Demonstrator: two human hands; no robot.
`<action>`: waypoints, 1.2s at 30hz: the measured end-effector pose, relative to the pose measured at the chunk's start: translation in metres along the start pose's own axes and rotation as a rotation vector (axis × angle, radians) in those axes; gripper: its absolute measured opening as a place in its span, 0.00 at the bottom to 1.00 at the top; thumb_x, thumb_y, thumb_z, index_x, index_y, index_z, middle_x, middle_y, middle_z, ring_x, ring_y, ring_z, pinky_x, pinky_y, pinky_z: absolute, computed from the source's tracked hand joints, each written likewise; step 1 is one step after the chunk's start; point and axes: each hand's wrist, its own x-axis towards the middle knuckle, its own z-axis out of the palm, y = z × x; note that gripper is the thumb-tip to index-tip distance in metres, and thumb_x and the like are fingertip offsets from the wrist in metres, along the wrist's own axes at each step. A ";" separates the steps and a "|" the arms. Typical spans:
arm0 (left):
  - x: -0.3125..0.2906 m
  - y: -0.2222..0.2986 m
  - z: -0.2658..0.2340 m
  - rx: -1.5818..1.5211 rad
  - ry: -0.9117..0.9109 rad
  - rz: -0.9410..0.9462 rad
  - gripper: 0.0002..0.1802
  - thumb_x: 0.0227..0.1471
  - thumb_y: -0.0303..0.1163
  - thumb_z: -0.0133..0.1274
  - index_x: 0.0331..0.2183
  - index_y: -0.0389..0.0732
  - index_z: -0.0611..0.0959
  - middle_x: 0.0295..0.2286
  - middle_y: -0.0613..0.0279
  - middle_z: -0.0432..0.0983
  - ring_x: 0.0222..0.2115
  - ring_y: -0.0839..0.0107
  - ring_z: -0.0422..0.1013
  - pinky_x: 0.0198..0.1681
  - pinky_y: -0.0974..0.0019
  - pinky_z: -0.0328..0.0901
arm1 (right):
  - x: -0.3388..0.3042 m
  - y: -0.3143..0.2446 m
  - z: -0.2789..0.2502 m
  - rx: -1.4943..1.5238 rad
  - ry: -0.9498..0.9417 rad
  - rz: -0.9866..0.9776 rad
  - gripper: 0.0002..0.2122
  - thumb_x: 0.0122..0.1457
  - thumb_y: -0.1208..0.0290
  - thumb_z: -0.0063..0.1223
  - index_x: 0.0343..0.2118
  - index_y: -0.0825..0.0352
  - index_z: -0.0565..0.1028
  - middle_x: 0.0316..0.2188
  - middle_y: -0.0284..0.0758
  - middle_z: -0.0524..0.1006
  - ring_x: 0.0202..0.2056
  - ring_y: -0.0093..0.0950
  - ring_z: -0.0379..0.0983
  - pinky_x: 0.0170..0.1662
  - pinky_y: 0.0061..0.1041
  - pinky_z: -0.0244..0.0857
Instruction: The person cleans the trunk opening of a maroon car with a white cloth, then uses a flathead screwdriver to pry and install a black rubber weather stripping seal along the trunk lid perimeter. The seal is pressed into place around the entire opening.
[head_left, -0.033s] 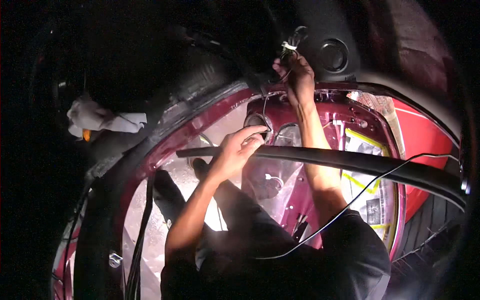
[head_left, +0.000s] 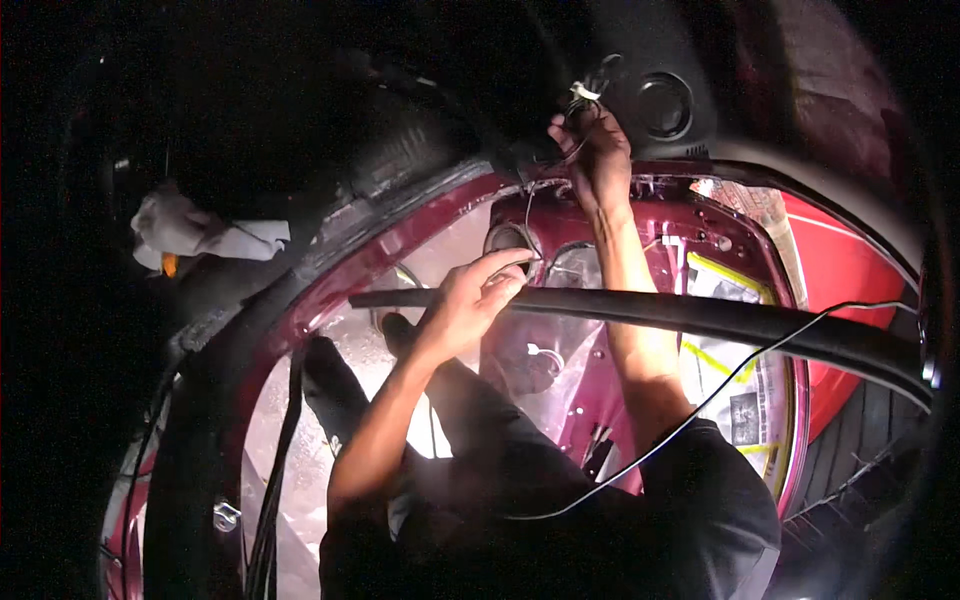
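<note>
A small coiled bundle of thin dark cable (head_left: 606,70), bound with a white tie (head_left: 585,92), stands up out of my right hand (head_left: 602,155). That hand is closed round its lower part, above the maroon door-opening rim (head_left: 400,232). Lower and to the left, my left hand (head_left: 478,300) has thumb and forefinger brought together at a thin wire (head_left: 532,222), which hangs from the rim to the fingertips. The wire's end is hidden at the fingers. A long black rubber strip (head_left: 640,308) passes beside my left hand and across my right forearm.
Beyond stands an open maroon door panel (head_left: 715,225) with yellow-edged sheets. A black-and-white cable (head_left: 700,408) crosses my right upper arm. A crumpled white cloth (head_left: 190,232) lies at left. A round black cover (head_left: 665,107) sits at top right; black cables (head_left: 285,470) hang lower left.
The whole view has shifted very slightly. Both hands keep the same hold and place.
</note>
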 end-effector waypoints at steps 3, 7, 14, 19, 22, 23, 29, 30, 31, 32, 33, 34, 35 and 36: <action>-0.015 -0.005 0.008 0.071 -0.006 0.053 0.23 0.63 0.26 0.54 0.59 0.39 0.75 0.47 0.56 0.79 0.50 0.68 0.74 0.56 0.64 0.66 | -0.021 -0.023 0.012 0.204 -0.013 -0.025 0.10 0.69 0.79 0.42 0.49 0.70 0.74 0.45 0.47 0.79 0.40 0.38 0.80 0.45 0.38 0.80; -0.025 -0.007 0.020 0.118 -0.003 0.113 0.24 0.63 0.28 0.54 0.59 0.38 0.75 0.52 0.50 0.77 0.56 0.61 0.72 0.60 0.60 0.64 | -0.044 -0.047 -0.005 0.198 -0.035 -0.015 0.09 0.68 0.76 0.49 0.48 0.70 0.74 0.48 0.47 0.78 0.41 0.38 0.80 0.45 0.37 0.80; -0.032 -0.006 0.027 0.201 0.005 0.087 0.25 0.61 0.28 0.54 0.59 0.38 0.75 0.56 0.49 0.75 0.58 0.59 0.70 0.62 0.59 0.63 | -0.048 -0.042 -0.054 0.135 0.000 0.053 0.13 0.68 0.76 0.47 0.53 0.71 0.72 0.47 0.43 0.79 0.42 0.37 0.80 0.47 0.40 0.79; -0.031 -0.015 0.031 0.118 -0.012 0.081 0.24 0.61 0.29 0.55 0.59 0.39 0.76 0.55 0.53 0.76 0.58 0.62 0.70 0.62 0.58 0.62 | -0.041 -0.033 -0.057 0.103 0.027 0.111 0.16 0.70 0.74 0.44 0.58 0.72 0.66 0.52 0.44 0.74 0.47 0.44 0.77 0.53 0.47 0.75; -0.028 -0.022 0.030 0.036 -0.021 0.047 0.23 0.62 0.29 0.55 0.57 0.39 0.78 0.54 0.55 0.77 0.57 0.65 0.70 0.61 0.60 0.63 | -0.043 -0.032 -0.042 -0.022 0.024 0.174 0.19 0.70 0.73 0.42 0.62 0.73 0.61 0.59 0.45 0.68 0.51 0.48 0.76 0.54 0.48 0.74; -0.027 -0.025 0.029 0.006 -0.025 0.031 0.22 0.62 0.30 0.55 0.57 0.39 0.78 0.54 0.56 0.77 0.56 0.66 0.71 0.61 0.60 0.63 | -0.045 -0.030 -0.035 -0.104 0.015 0.224 0.19 0.70 0.74 0.42 0.62 0.74 0.62 0.55 0.47 0.72 0.50 0.46 0.78 0.52 0.46 0.76; -0.028 -0.043 0.027 0.002 -0.029 -0.033 0.17 0.64 0.31 0.54 0.53 0.38 0.81 0.50 0.60 0.80 0.53 0.69 0.73 0.59 0.62 0.64 | -0.044 -0.011 -0.014 -0.497 -0.271 0.369 0.15 0.70 0.74 0.46 0.55 0.74 0.73 0.42 0.43 0.82 0.40 0.33 0.82 0.47 0.31 0.77; -0.030 -0.045 0.027 -0.020 -0.023 -0.018 0.17 0.64 0.31 0.54 0.53 0.38 0.81 0.49 0.60 0.80 0.53 0.69 0.73 0.59 0.62 0.64 | -0.042 -0.009 -0.013 -0.523 -0.294 0.405 0.15 0.70 0.75 0.48 0.56 0.74 0.73 0.42 0.41 0.81 0.41 0.31 0.81 0.48 0.31 0.77; -0.030 -0.048 0.027 -0.040 -0.015 0.000 0.17 0.65 0.31 0.53 0.53 0.38 0.81 0.49 0.60 0.80 0.52 0.70 0.73 0.59 0.62 0.64 | -0.039 -0.009 -0.011 -0.513 -0.246 0.399 0.15 0.70 0.75 0.48 0.56 0.74 0.73 0.42 0.40 0.81 0.40 0.31 0.81 0.47 0.31 0.77; -0.031 -0.049 0.027 -0.059 -0.008 0.018 0.17 0.65 0.30 0.52 0.53 0.38 0.81 0.49 0.60 0.80 0.52 0.70 0.73 0.59 0.62 0.64 | -0.036 -0.008 -0.007 -0.502 -0.196 0.393 0.15 0.70 0.75 0.48 0.56 0.74 0.72 0.42 0.40 0.81 0.40 0.31 0.81 0.47 0.30 0.77; -0.032 -0.050 0.027 -0.102 0.005 0.030 0.17 0.66 0.30 0.52 0.53 0.38 0.81 0.49 0.60 0.80 0.52 0.70 0.73 0.59 0.63 0.64 | -0.034 -0.008 -0.006 -0.490 -0.146 0.385 0.15 0.70 0.75 0.48 0.57 0.74 0.72 0.42 0.40 0.81 0.39 0.31 0.81 0.46 0.30 0.77; -0.031 -0.049 0.029 -0.147 0.013 0.047 0.16 0.66 0.30 0.51 0.53 0.37 0.80 0.48 0.59 0.80 0.52 0.70 0.73 0.60 0.63 0.64 | -0.026 -0.011 -0.010 -0.469 -0.099 0.341 0.15 0.69 0.76 0.47 0.57 0.74 0.73 0.43 0.39 0.81 0.35 0.29 0.81 0.44 0.29 0.77; -0.029 -0.048 0.029 -0.192 0.021 0.064 0.16 0.67 0.30 0.50 0.54 0.37 0.80 0.48 0.58 0.80 0.52 0.70 0.73 0.60 0.63 0.63 | -0.020 -0.013 -0.013 -0.458 -0.031 0.274 0.15 0.68 0.76 0.49 0.56 0.73 0.74 0.41 0.39 0.81 0.34 0.28 0.81 0.42 0.27 0.76; -0.028 -0.046 0.029 -0.247 0.018 0.097 0.17 0.67 0.30 0.50 0.54 0.37 0.80 0.48 0.58 0.80 0.52 0.70 0.73 0.60 0.63 0.63 | -0.014 -0.016 -0.016 -0.446 0.036 0.206 0.15 0.67 0.77 0.50 0.55 0.71 0.75 0.40 0.38 0.82 0.33 0.27 0.80 0.39 0.26 0.76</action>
